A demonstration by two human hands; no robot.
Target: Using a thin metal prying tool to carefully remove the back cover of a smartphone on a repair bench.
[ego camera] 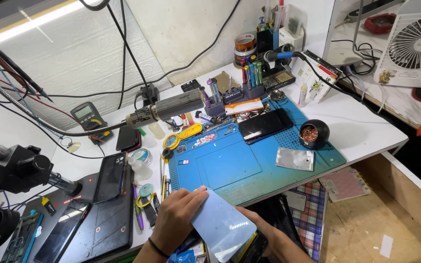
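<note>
My left hand [176, 216] rests its fingers on the left edge of a pale blue phone back cover [222, 226], held near the table's front edge. My right hand [264, 234] is under the cover and mostly hidden; it supports the cover from below. Just beyond lies a blue work mat [230, 168] with a dark phone [265, 125] lying on its far part. A black wristband sits on my left wrist.
On the mat are a silver foil pouch [295, 159] and a black ball holder of brass wool [314, 133]. A microscope [6, 185] stands left, with phones [110, 178] on a dark plate. A multimeter [89, 117], tool rack [249, 80] and white fan [415, 44] stand behind.
</note>
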